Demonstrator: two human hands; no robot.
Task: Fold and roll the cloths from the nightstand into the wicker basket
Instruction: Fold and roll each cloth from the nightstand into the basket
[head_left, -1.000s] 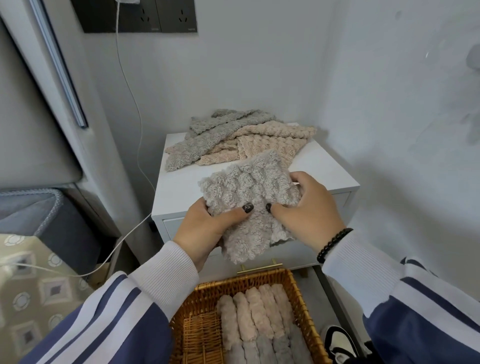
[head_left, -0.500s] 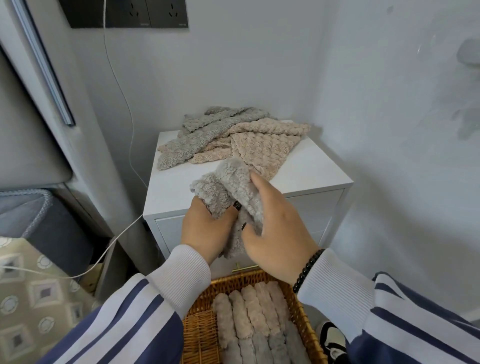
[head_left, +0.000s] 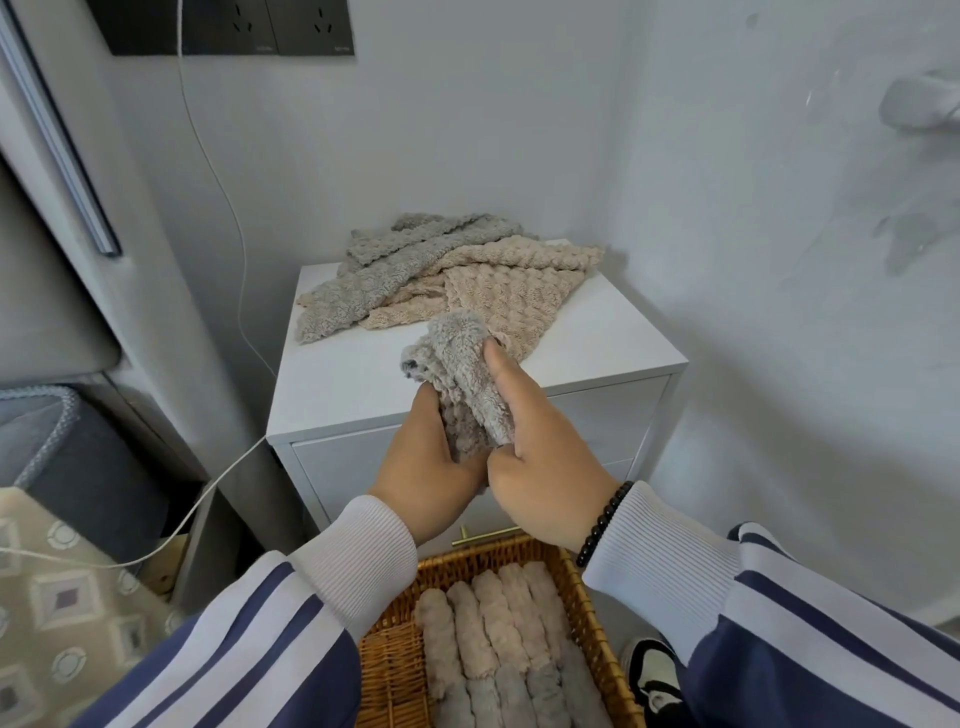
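Below the white nightstand (head_left: 597, 332), the wicker basket (head_left: 395, 670) holds rolled cloths (head_left: 488, 629); both hands' grip clasps a grey cloth (head_left: 462, 374).

We see grey and beige bubble-textured cloths (head_left: 447, 280) on the white nightstand (head_left: 597, 343); below it, a golden-brown wicker basket (head_left: 395, 670); our sleeves (head_left: 270, 639) navy with white stripes.
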